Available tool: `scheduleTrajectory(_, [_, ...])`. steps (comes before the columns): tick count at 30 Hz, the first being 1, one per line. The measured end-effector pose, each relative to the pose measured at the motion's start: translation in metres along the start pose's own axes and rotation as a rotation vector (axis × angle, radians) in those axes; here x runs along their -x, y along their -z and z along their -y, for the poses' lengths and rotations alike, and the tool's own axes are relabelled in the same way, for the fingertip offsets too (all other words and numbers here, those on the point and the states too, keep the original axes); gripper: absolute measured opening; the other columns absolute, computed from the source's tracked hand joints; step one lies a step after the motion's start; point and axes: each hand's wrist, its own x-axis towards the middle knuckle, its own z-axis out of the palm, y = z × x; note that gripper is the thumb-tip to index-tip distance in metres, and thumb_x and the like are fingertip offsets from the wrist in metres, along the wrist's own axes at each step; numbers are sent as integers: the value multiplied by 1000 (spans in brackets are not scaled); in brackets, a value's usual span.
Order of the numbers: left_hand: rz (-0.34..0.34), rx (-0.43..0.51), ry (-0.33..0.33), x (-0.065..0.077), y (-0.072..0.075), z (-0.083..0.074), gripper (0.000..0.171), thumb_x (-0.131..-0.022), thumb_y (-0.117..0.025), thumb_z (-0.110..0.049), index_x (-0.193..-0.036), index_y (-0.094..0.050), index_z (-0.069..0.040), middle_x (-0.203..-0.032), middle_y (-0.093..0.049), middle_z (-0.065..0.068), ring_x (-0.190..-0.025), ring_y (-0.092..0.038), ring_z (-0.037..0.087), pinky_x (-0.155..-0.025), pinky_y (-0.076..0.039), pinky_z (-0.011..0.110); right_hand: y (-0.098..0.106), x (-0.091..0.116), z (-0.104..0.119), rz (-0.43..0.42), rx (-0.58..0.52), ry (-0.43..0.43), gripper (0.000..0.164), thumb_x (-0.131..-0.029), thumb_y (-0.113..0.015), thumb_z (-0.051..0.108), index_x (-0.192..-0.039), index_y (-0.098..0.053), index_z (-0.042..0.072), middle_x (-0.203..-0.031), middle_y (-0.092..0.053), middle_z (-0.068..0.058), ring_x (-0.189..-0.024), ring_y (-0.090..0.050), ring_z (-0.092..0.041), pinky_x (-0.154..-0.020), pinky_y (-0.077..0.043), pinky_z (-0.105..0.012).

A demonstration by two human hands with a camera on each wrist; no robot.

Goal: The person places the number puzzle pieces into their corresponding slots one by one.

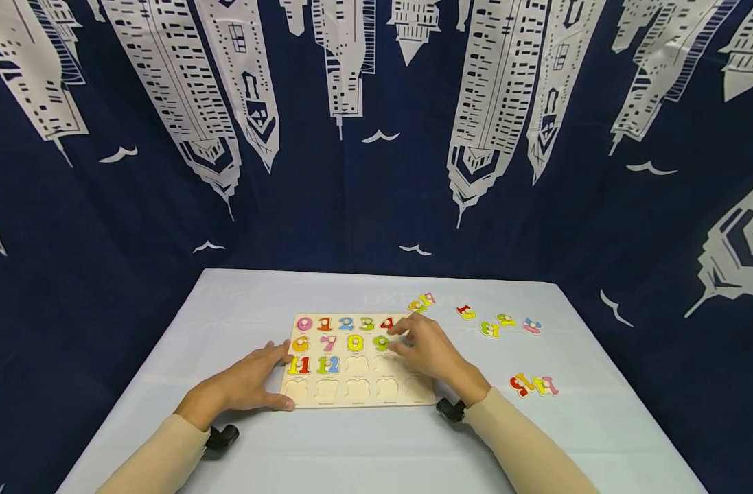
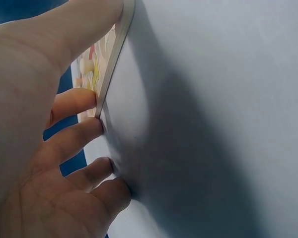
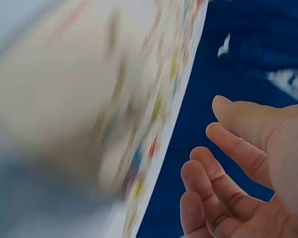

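A light wooden number board (image 1: pixel 373 391) lies flat on the white table. Coloured number pieces fill its upper two rows as far as they show, and 11 and 12 (image 1: pixel 328 365) sit in the third row beside unfilled recesses. My left hand (image 1: pixel 246 381) rests at the board's left edge, its fingertips (image 2: pixel 97 126) along the side and the thumb at the near corner. Over the board's right part hovers my right hand (image 1: pixel 432 350), fingertips close to the red 4 (image 1: pixel 386 324) and the green 9 (image 1: pixel 380 342). Its loosely bent fingers (image 3: pixel 218 173) hold nothing; the hand hides the pieces behind it.
Loose number pieces lie right of the board: a cluster (image 1: pixel 422 302) behind its far corner, a red and yellow piece (image 1: pixel 465 313), a green and yellow piece (image 1: pixel 490 329), a blue and pink piece (image 1: pixel 532 326) and a nearer group (image 1: pixel 521 384). A dark patterned cloth (image 1: pixel 345 206) hangs behind.
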Motion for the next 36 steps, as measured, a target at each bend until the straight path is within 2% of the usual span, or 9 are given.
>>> scheduleTrajectory(8, [5,-10,-3,0,1,-1,110,-83,-105,-56,-170,-54,-9,-187,-41,27,-174,-34,60,-138,-35,79,55,10,-80,-78,124,-173,34,-103,-89,16,-135,-85,3,-134,-78,-23,-115,-76,-39,-98,-65,-56])
scheduleTrajectory(12, [0,-12,-8,0,2,-2,102,-83,-105,-54,-164,-59,-11,-188,-40,25,-174,-35,59,-138,-36,78,78,17,-110,-52,153,-252,35,-106,-85,13,-137,-82,-2,-136,-73,-32,-119,-73,-45,-105,-62,-65])
scheduleTrajectory(15, [-3,-11,-7,0,3,-2,101,-83,-106,-53,-162,-60,-11,-188,-40,24,-174,-35,58,-138,-37,78,90,23,-124,0,161,-302,32,-106,-82,9,-136,-82,-4,-134,-75,-33,-117,-73,-44,-106,-60,-67])
scheduleTrajectory(20, [5,-5,1,1,2,-2,102,-84,-105,-53,-164,-60,-10,-188,-40,23,-175,-34,58,-139,-35,77,97,30,-142,53,154,-351,25,-104,-80,1,-128,-85,-2,-121,-83,-24,-107,-73,-36,-99,-63,-58])
scheduleTrajectory(25, [5,-2,2,0,1,-1,103,-84,-105,-53,-166,-59,-10,-187,-42,23,-175,-34,57,-140,-34,77,96,31,-149,41,146,-379,18,-102,-79,-3,-118,-87,0,-105,-83,-15,-98,-70,-28,-88,-58,-43])
scheduleTrajectory(28, [4,-8,4,-1,1,-1,106,-84,-105,-53,-168,-57,-9,-186,-44,23,-175,-34,57,-140,-35,77,96,31,-149,34,149,-383,13,-103,-80,-2,-112,-87,2,-99,-82,-12,-96,-69,-27,-86,-55,-40])
scheduleTrajectory(33, [3,2,6,-1,1,-1,108,-84,-105,-53,-169,-57,-8,-186,-45,22,-176,-33,57,-140,-33,77,93,33,-149,14,148,-332,10,-104,-80,-1,-110,-87,3,-95,-82,-9,-91,-70,-24,-84,-56,-40])
scheduleTrajectory(36, [4,3,7,0,1,-1,108,-84,-105,-54,-169,-57,-8,-187,-42,22,-176,-33,56,-140,-33,77,89,33,-147,-2,133,-291,7,-105,-81,2,-109,-87,4,-95,-82,-8,-88,-69,-20,-82,-55,-36])
